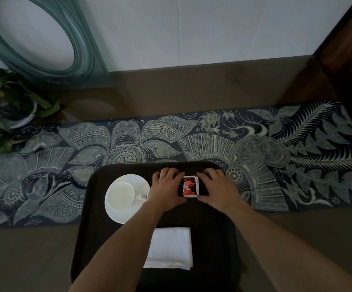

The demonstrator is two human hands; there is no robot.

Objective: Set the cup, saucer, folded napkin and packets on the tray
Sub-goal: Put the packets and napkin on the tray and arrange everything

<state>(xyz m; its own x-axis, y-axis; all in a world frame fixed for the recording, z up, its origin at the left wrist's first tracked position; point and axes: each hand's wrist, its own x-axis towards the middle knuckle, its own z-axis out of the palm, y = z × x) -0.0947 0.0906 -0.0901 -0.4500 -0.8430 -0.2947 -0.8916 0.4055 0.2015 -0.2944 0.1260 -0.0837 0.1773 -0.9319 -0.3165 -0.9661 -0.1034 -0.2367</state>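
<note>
A dark tray [90,232] lies on the table in front of me. On its far left a white cup [121,196] stands on a white saucer [116,213], handle to the right. A folded white napkin [170,247] lies on the tray's near middle. At the tray's far right sits a small stack of red and white packets [190,186]. My left hand [166,188] holds the stack from its left side and my right hand [215,186] holds it from its right side, fingers curled along its edges.
A dark patterned runner [276,157] crosses the brown table under the tray. A potted plant [6,106] stands at the far left, beside an oval glass-framed mirror [44,39] against the wall. Dark wooden furniture [348,49] rises at the far right.
</note>
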